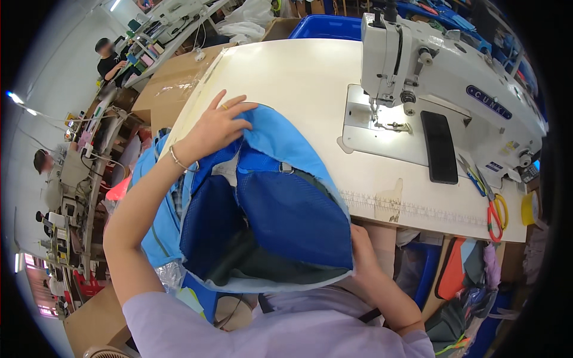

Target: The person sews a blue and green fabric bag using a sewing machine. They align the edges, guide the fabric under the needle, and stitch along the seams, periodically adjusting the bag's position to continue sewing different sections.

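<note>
A single head-worn fisheye view looks steeply down and forward from just above the person's chest, close over the desk (286,77). Straight edges bow near the dark round rim, and the sewing machine (441,71) sits upper right.

A pale cream work surface (286,77) carries a white industrial sewing machine (441,71) along its far right side. A black phone (439,147) lies flat on the machine's bed. At the near right edge rest scissors with red and yellow handles (494,210) beside a yellow tape roll (528,207). A printed ruler strip (412,206) runs along the front edge, where a light-blue fabric bag (280,137) drapes over.
</note>
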`<state>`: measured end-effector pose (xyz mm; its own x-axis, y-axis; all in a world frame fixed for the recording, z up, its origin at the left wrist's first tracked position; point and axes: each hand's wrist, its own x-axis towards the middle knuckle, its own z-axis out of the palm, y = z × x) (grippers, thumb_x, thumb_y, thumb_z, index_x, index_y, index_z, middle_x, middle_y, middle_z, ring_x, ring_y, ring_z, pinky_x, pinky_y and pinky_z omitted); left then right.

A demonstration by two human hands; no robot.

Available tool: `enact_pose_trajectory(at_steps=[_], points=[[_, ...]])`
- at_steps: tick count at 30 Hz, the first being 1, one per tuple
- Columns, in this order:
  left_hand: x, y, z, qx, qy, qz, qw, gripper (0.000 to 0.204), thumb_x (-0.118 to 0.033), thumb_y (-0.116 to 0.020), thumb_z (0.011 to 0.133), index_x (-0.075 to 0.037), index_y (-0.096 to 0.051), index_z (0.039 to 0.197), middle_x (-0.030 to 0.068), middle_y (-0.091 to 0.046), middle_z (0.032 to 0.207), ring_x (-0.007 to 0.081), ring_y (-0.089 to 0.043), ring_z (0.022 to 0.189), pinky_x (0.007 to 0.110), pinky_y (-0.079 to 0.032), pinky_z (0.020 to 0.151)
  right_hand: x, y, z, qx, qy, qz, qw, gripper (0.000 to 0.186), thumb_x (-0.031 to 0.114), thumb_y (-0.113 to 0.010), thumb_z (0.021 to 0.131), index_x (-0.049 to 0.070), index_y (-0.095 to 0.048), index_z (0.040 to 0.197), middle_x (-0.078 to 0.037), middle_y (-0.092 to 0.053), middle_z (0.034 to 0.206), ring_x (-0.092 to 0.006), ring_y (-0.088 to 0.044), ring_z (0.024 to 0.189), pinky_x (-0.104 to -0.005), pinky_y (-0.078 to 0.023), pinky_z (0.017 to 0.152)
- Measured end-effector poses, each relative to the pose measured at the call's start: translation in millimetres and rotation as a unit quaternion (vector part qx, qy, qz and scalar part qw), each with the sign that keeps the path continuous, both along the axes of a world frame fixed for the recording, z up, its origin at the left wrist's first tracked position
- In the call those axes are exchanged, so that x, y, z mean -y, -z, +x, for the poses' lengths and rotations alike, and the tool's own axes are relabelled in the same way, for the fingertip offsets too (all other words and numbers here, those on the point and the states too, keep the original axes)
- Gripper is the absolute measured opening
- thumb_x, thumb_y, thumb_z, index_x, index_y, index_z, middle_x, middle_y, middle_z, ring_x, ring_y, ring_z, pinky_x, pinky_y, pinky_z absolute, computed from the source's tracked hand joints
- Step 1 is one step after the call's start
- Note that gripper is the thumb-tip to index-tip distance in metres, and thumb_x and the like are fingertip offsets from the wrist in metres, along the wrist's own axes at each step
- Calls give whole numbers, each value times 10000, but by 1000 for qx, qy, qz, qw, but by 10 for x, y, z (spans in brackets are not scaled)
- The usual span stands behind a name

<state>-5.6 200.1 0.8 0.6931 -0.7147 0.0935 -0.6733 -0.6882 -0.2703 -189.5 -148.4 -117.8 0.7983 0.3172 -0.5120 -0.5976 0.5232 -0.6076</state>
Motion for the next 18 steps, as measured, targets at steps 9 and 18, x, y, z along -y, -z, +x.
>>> enact_pose_trajectory(at_steps=[9,18], points=[[934,-823,408,100,-10,-232,968,332,-321,-613,1009,-53,-712,840,171,-654,698,274,-682,641,388,-511,618,-188,24,-109,209,-142,-143,957,287,202,-527,1093,-26,-640,960,38,-547,782,-47,-463,711,-259,-413,625],[1988,-254,1062,148,109,-114,976,189,-245,-709,852,-61,-666,861,131,-682,861,322,-681,799,448,-561,720,-313,-4,-61,-57,36,76,995,263,171,-577,1015,34,-678,1216,-28,-717,1078,-122,-658,951,-271,-516,847]])
